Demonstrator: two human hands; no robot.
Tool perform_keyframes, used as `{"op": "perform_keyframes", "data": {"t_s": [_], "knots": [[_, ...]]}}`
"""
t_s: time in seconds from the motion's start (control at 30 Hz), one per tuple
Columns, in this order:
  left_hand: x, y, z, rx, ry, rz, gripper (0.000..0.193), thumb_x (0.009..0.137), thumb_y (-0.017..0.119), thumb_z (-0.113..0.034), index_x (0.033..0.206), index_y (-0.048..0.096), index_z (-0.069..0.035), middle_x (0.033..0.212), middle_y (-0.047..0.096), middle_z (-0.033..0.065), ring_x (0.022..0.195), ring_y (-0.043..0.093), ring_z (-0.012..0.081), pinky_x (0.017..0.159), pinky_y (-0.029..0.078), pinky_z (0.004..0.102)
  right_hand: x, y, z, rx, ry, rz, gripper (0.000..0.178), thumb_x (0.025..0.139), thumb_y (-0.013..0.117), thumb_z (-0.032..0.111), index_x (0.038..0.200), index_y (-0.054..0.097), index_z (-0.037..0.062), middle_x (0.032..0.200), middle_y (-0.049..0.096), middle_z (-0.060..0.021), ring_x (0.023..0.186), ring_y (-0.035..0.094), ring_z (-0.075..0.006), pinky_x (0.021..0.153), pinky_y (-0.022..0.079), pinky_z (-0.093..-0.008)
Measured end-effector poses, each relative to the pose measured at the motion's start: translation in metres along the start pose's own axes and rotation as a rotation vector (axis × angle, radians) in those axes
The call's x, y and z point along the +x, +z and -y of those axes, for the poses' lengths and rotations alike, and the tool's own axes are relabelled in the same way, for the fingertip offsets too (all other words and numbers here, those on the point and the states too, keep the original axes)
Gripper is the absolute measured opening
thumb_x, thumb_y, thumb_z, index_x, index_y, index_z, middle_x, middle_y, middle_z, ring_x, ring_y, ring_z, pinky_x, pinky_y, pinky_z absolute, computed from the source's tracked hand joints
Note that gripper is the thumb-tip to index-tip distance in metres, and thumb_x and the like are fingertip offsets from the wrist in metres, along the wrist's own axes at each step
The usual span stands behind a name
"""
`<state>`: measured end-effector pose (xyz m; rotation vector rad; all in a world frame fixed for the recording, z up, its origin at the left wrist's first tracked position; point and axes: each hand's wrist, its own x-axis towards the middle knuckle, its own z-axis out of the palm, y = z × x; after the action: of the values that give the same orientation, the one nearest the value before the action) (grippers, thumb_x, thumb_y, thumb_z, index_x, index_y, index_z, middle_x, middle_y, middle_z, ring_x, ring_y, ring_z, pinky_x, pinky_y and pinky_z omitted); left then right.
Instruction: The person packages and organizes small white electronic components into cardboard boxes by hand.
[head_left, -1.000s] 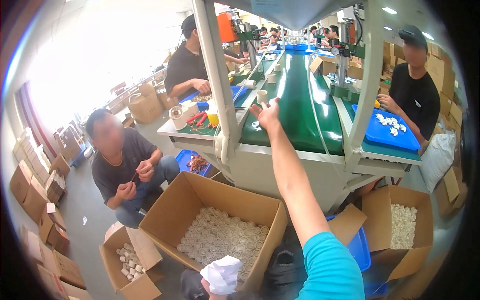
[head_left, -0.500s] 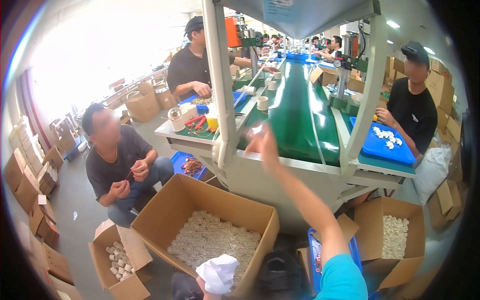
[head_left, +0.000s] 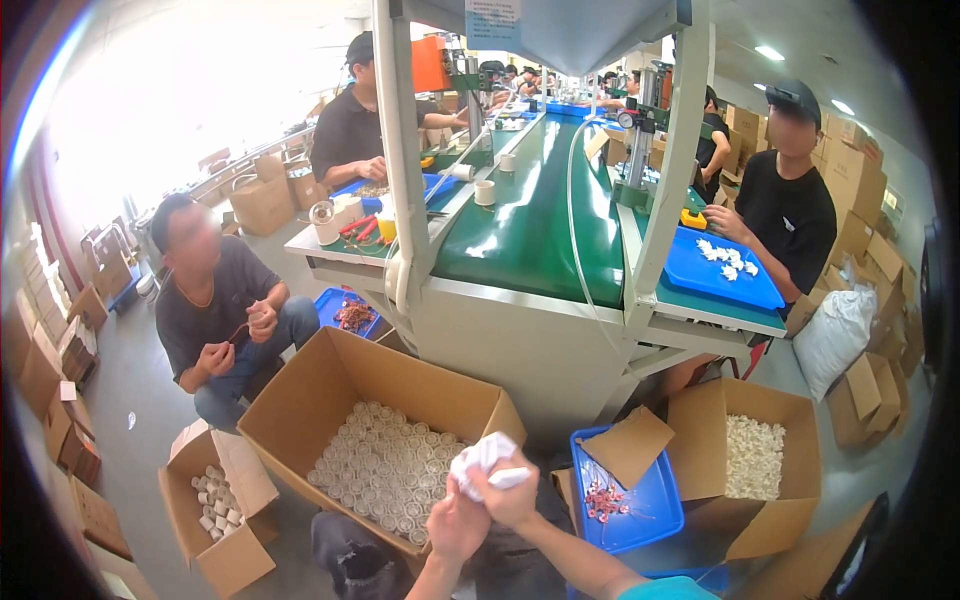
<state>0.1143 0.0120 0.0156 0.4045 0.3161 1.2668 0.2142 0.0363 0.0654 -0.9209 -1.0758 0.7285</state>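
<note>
Both my hands are together above the near edge of a large cardboard box [head_left: 372,362]. Between them is a crumpled white sheet [head_left: 486,456], thin cloth or paper; I cannot tell which. My left hand [head_left: 458,527] is closed against its lower side. My right hand [head_left: 510,492] grips it from the right, with bent fingers. Whether anything is wrapped inside is hidden. Many round whitish plastic parts [head_left: 375,455] lie in rows in the box below.
Ahead runs a green conveyor belt [head_left: 535,235] with a white cup-shaped part [head_left: 484,192]. To the right are a blue tray [head_left: 640,515] of wired parts and a box [head_left: 700,440] of small white pieces. One person [head_left: 215,300] crouches left; others work along the belt.
My right hand has come back from over the belt's near end to the white sheet, where it meets my left hand. The whole view has shifted, with the scene moving left.
</note>
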Motion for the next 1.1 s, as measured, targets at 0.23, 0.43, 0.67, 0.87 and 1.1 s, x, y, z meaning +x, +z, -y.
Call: {"op": "perform_keyframes", "data": {"t_s": [0.23, 0.43, 0.67, 0.87, 1.1], "knots": [[-0.016, -0.001, 0.011, -0.101, -0.212, 0.021, 0.083, 0.086, 0.049, -0.069, 0.149, 0.034, -0.017, 0.151, 0.039, 0.0068, 0.138, 0.037, 0.0298, 0.113, 0.027, 0.0506, -0.005, -0.017, 0.033, 0.228, 0.34, 0.142, 0.024, 0.09, 0.067, 0.007, 0.068, 0.067, -0.0024, 0.061, 0.064, -0.0037, 0.054, 0.06, -0.0097, 0.049, 0.046, -0.0265], [-0.017, 0.009, 0.014, -0.078, -0.18, 0.1, 0.088, 0.087, 0.042, -0.076, 0.149, 0.033, -0.015, 0.146, 0.044, 0.0138, 0.131, 0.047, 0.0295, 0.109, 0.038, 0.0496, -0.028, -0.015, -0.001, -0.05, 0.306, 0.321, 0.042, 0.091, 0.065, 0.008, 0.129, 0.052, 0.0022, 0.101, 0.062, -0.009, 0.084, 0.064, -0.0145, 0.07, 0.049, -0.0287], [-0.011, 0.022, 0.023, 0.33, 0.262, -0.126, 0.057, 0.091, 0.069, -0.041, 0.122, 0.054, 0.004, 0.115, 0.061, 0.0102, 0.101, 0.061, 0.0158, 0.088, 0.051, 0.0297, -0.014, -0.022, 0.002, -0.764, -0.323, 0.272, 0.067, 0.082, 0.073, 0.028, 0.138, 0.046, 0.0035, 0.123, 0.056, -0.0138, 0.115, 0.051, -0.0314, 0.099, 0.034, -0.0446], [0.006, -0.01, 0.012, 0.059, 0.104, -0.275, 0.044, 0.096, 0.06, -0.045, 0.08, 0.058, -0.004, 0.075, 0.062, 0.0063, 0.066, 0.06, 0.0148, 0.062, 0.052, 0.0288, -0.026, -0.044, 0.001, 0.135, 0.372, 0.772, 0.07, 0.085, 0.074, 0.021, 0.144, 0.04, 0.0037, 0.146, 0.042, -0.016, 0.137, 0.039, -0.0266, 0.11, 0.035, -0.0422], [-0.005, -0.016, 0.005, 0.344, 0.154, -0.011, 0.033, 0.101, 0.05, -0.032, 0.083, 0.056, -0.005, 0.075, 0.059, 0.0048, 0.066, 0.059, 0.0119, 0.057, 0.046, 0.024, -0.053, -0.026, 0.015, -0.682, -0.382, 0.589, 0.062, 0.083, 0.075, 0.036, 0.136, 0.056, 0.0111, 0.152, 0.034, -0.0204, 0.141, 0.033, -0.0376, 0.113, 0.029, -0.0474]]}}
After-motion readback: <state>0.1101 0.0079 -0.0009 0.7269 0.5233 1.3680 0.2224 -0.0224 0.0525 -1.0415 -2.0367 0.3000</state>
